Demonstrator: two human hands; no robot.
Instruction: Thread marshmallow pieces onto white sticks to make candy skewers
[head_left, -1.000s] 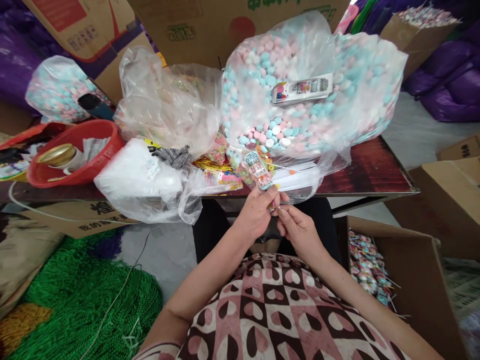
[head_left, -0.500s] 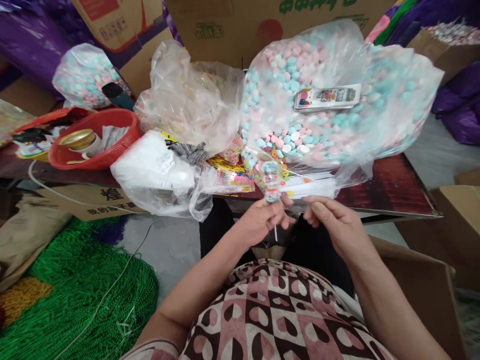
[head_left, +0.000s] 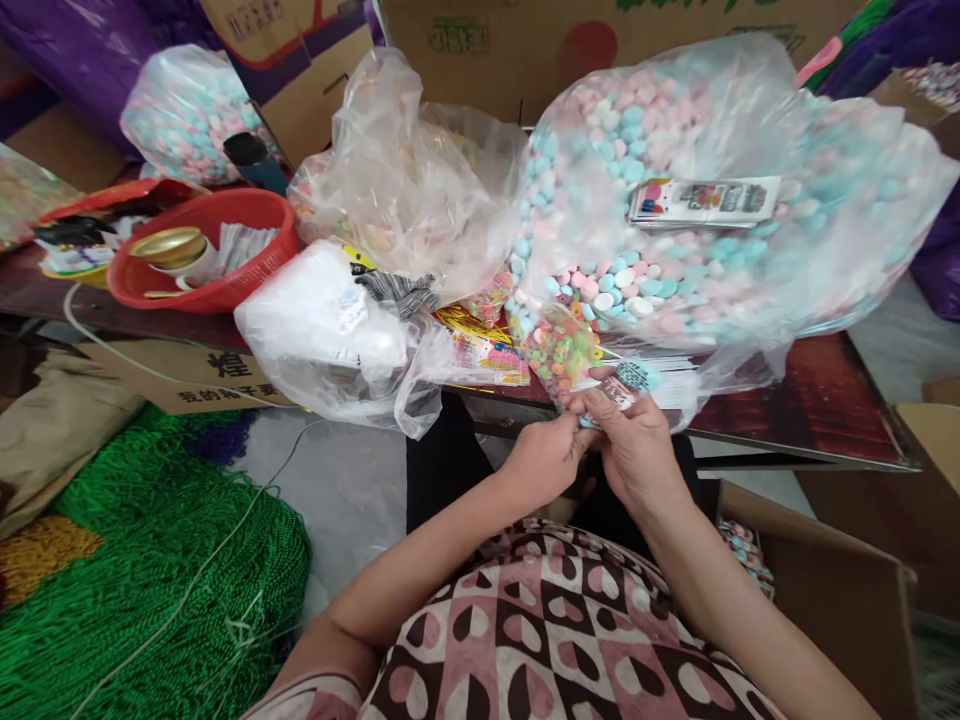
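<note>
A small clear candy packet (head_left: 636, 377) with blue and pink pieces and a printed label lies tilted between my hands, just in front of the table edge. My right hand (head_left: 639, 440) pinches it around its middle. The fingers of my left hand (head_left: 541, 458) are closed at its lower end and meet the right fingertips. The white stick seen earlier is hidden now. Close behind the hands are ring-shaped colored candies (head_left: 564, 345) in clear plastic and a stack of white paper sticks or strips (head_left: 671, 378).
Big clear bags of pastel candies (head_left: 675, 250) cover the table's right side, with a bundle of printed cards (head_left: 705, 202) on top. A white plastic bag (head_left: 322, 330) and red basket (head_left: 281, 250) stand left. An open carton (head_left: 825, 590) with packets is at lower right.
My right hand has come in from the right and now grips the packet. The packet has turned from upright to leaning right. My view has shifted slightly, moving the table's things rightward.
</note>
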